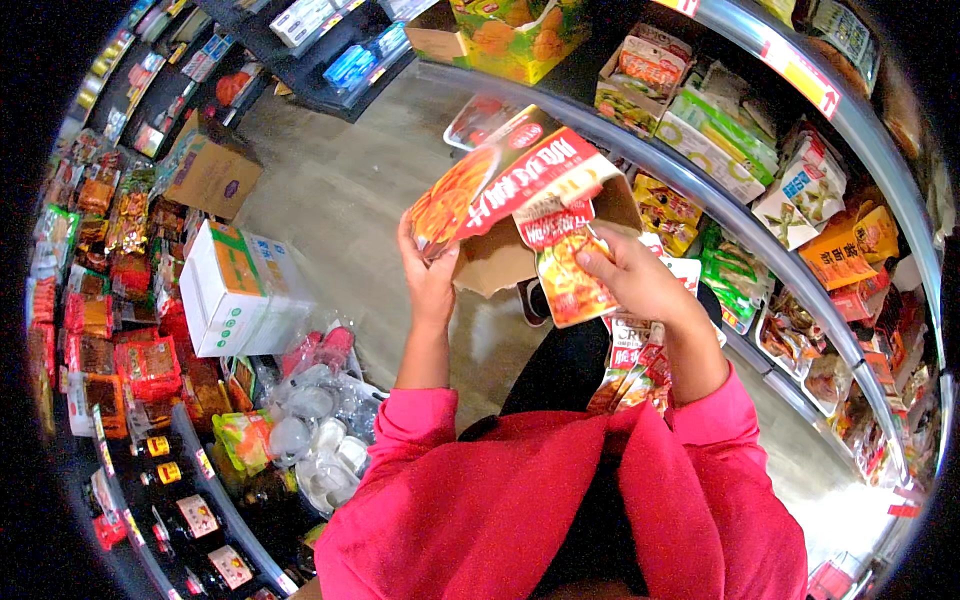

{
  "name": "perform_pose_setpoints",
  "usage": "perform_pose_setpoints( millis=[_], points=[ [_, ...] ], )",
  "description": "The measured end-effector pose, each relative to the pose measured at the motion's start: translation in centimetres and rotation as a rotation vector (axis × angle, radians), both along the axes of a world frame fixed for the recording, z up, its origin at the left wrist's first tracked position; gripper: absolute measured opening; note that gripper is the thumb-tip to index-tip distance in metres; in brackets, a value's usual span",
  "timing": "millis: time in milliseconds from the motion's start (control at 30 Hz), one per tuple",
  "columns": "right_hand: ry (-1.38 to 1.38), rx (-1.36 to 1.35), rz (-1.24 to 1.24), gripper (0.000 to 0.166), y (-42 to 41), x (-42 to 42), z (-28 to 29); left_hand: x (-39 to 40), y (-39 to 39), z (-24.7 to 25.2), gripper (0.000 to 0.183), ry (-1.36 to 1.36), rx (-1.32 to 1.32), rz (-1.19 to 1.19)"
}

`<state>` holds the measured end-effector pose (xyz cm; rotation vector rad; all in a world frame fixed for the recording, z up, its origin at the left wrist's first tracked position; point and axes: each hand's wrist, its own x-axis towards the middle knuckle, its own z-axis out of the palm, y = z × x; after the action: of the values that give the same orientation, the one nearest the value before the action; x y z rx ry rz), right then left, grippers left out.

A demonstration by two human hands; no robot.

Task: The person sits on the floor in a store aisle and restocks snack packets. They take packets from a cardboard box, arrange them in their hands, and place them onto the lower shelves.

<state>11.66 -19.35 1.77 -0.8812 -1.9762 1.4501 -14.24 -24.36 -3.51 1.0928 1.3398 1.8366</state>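
Observation:
My left hand (pixel 429 266) grips the lower left corner of a printed cardboard display box (pixel 536 161), which is tilted with its open side towards me. A snack pouch (pixel 574 274) with a food picture hangs from my right hand (pixel 637 270), thumb across its front. The pouch's upper end overlaps the opening of the box. Several similar red and white pouches (pixel 630 356) lie against my lap below the right wrist. Whether more pouches are inside the box cannot be seen.
Curved metal-edged shelves (pixel 750 202) with packaged foods stand at right. On the left are a white carton (pixel 247 292), a brown carton (pixel 214 169), clear plastic packaging (pixel 322 427) and shelves of packets and bottles (pixel 187 517). A yellow-green display box (pixel 517 37) stands at the top.

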Motion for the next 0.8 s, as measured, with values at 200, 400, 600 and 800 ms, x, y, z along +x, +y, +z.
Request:
perform_pose_setpoints(
  millis=[200,400,600,800],
  points=[
    [-0.404,0.378,0.022,0.028,0.5,-4.7,1.5,1.3,-0.6,1.1,0.091,0.074,0.004,-0.093],
    [-0.439,0.735,0.395,0.026,2.6,-7.1,6.0,-0.9,-0.2,3.4,0.103,0.263,0.058,0.009],
    [-0.281,0.477,0.365,0.023,3.6,-9.5,2.9,-4.4,-0.1,5.0,0.113,0.295,0.188,-0.05],
    [-0.436,0.348,0.592,0.035,2.0,-6.4,2.4,-12.9,-2.5,9.5,0.094,0.78,0.172,0.474]
  ],
)
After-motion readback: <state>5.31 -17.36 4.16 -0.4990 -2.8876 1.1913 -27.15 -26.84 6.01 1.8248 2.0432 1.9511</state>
